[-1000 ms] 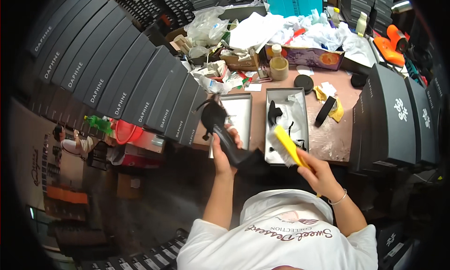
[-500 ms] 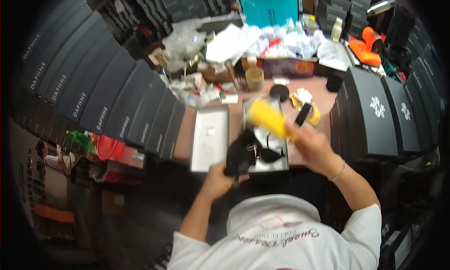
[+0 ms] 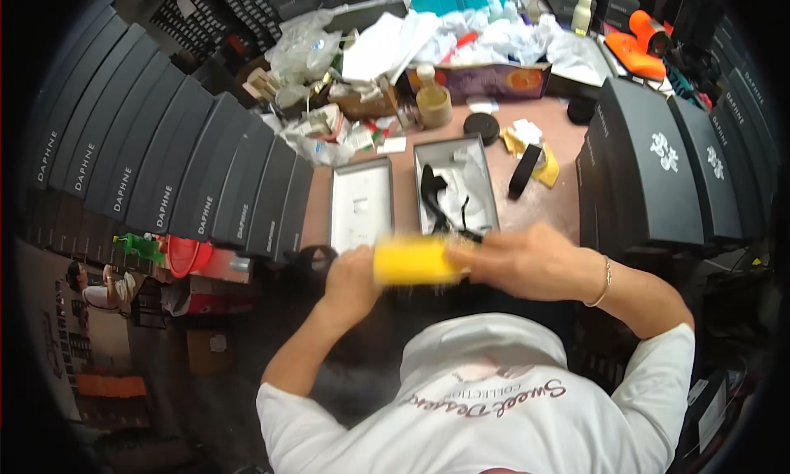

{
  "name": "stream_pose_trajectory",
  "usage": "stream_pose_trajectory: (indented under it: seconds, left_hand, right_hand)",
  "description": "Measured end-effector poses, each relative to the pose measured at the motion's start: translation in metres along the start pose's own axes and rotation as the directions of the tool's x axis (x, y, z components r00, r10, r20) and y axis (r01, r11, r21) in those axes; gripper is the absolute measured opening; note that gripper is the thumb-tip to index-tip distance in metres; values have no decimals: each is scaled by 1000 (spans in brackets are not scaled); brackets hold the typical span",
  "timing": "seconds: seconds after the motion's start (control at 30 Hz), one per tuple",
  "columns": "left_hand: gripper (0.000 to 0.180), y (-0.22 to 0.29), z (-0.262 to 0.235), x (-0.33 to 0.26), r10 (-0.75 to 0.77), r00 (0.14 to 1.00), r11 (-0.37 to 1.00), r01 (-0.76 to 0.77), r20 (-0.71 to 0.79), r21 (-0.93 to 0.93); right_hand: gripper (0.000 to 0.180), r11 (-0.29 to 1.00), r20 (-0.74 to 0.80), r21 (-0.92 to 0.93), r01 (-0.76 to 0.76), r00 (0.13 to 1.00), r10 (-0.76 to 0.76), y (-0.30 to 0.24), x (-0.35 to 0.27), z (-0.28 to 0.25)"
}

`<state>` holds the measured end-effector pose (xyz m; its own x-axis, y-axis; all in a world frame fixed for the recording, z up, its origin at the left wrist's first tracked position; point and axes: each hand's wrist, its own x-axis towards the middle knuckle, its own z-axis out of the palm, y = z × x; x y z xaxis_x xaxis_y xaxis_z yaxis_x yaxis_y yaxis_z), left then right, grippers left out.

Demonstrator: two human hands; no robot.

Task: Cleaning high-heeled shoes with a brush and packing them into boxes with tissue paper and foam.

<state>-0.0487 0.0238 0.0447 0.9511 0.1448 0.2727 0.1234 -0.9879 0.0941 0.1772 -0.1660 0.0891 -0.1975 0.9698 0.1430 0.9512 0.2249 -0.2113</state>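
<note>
Nearest the body, just off the near edge of the brown worktop (image 3: pixel 403 174), the right hand (image 3: pixel 527 260) is closed around one end of a blurred yellow block-shaped cloth or sponge (image 3: pixel 414 260), laid across the space between both hands. The left hand (image 3: pixel 352 275) is curled shut on a dark object (image 3: pixel 309 260) that shows only as a smear beside the fingers; it looks like a black shoe, though the blur leaves that uncertain. By these signs the step in hand is wiping or buffing the dark object with the yellow pad, and the next stroke calls for a steady left-hand hold while the pad sweeps across it. Beyond the hands, at the near edge of the worktop, lie an open grey box lid (image 3: pixel 360 202) and, beside it to the right, an open grey shoe box (image 3: pixel 455 186) holding a black high-heeled shoe (image 3: pixel 434 198) on white paper. Farther back are a black round tin (image 3: pixel 481 127), a tan tape roll (image 3: pixel 434 105) and crumpled white paper (image 3: pixel 494 38). Rows of black boxes (image 3: pixel 164 161) flank the left side.
</note>
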Motion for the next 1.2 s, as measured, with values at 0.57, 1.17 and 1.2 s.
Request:
stream_pose_trajectory:
  seconds: [0.57, 1.17, 1.2]
  left_hand:
    - [37, -9, 58, 9, -387, 847, -696, -9, 365, -718]
    - [37, 94, 65, -34, -656, 615, -698, -271, 439, -663]
    - [35, 115, 69, -41, -690, 596, -633, -222, 411, -742]
  right_hand:
    - [48, 918, -107, 341, -201, 962, 251, -35, 18, 79]
    - [48, 505, -536, 297, -810, 296, 791, 181, -75, 204]
    - [48, 560, -539, 347, -752, 329, 775, 177, -62, 197]
